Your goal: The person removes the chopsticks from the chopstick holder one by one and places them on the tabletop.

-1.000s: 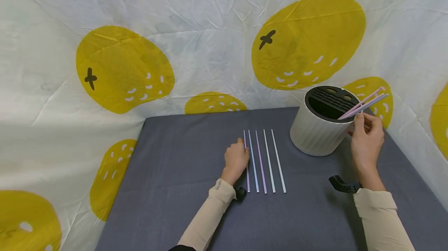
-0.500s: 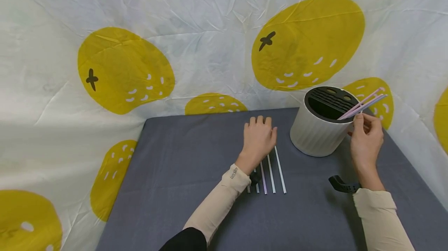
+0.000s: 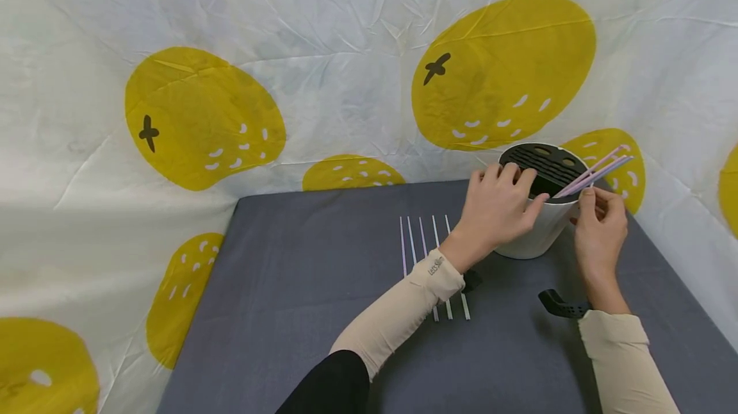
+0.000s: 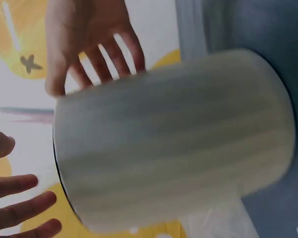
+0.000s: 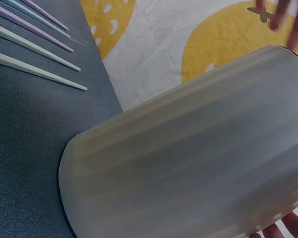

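Observation:
A pale ribbed utensil holder [image 3: 533, 238] with a black slotted top stands upright at the table's right. Several pink and lilac chopsticks [image 3: 599, 170] lean out of its opening toward the right. My right hand [image 3: 602, 228] holds the holder's right side, thumb at the rim, fingers against the outer wall. Over the near left rim reaches my left hand [image 3: 496, 206], its fingers spread and holding nothing; in the left wrist view those fingers [image 4: 27, 206] show beyond the rim. Several more chopsticks [image 3: 402, 241] lie in a row left of the holder, partly covered by my left forearm.
Dark grey cloth covers the table [image 3: 300, 286]. Behind it hangs a white curtain [image 3: 346, 100] printed with yellow fruit. A black strap device [image 3: 562, 305] sticks out from my right wrist, left of the sleeve.
My left hand has moved from the left end of the chopstick row, across the row, to the holder's rim. The right hand stays at the holder; the chopsticks lie as before.

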The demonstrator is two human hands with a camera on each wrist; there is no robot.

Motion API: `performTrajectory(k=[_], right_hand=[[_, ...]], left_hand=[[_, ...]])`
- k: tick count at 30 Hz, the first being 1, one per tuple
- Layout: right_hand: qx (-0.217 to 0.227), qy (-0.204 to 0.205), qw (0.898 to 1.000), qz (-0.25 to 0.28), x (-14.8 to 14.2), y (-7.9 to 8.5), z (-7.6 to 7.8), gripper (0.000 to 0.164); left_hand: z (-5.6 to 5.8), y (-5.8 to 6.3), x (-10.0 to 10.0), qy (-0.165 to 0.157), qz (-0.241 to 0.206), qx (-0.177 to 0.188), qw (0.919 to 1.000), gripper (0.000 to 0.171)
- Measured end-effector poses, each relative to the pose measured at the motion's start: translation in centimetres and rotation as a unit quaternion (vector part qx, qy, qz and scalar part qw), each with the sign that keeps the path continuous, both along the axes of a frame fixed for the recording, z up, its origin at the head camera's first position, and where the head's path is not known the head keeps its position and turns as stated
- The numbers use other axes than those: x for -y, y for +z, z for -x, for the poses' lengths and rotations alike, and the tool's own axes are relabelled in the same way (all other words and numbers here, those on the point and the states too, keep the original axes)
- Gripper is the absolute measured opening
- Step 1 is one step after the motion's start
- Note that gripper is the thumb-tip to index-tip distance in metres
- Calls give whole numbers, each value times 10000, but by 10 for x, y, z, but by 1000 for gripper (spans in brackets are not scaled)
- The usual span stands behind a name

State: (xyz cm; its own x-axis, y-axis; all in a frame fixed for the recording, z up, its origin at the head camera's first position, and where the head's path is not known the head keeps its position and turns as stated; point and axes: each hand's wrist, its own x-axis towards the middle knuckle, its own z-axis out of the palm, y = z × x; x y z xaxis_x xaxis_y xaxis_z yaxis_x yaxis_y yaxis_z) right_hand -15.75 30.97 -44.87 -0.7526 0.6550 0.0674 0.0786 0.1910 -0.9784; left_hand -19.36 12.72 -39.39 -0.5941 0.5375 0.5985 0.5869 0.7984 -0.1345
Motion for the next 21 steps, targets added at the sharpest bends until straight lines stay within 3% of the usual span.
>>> performTrajectory(k=[5, 10, 14, 21], right_hand=[[-103, 19, 9998, -141, 1, -3, 0, 41], [-243, 25, 9996, -130, 1, -5, 1, 42], [-263, 12, 9996, -77, 0, -5, 2, 40], [-257, -12, 9996, -93, 0, -7, 0, 36]], left_hand=[[3, 4, -24, -222, 231, 221, 9992, 49], [8, 5, -45, -257, 743, 1059, 9913, 61], [12, 5, -56, -266, 883, 1528, 9839, 56], [13, 2, -61, -367, 910, 1572, 9827, 40]])
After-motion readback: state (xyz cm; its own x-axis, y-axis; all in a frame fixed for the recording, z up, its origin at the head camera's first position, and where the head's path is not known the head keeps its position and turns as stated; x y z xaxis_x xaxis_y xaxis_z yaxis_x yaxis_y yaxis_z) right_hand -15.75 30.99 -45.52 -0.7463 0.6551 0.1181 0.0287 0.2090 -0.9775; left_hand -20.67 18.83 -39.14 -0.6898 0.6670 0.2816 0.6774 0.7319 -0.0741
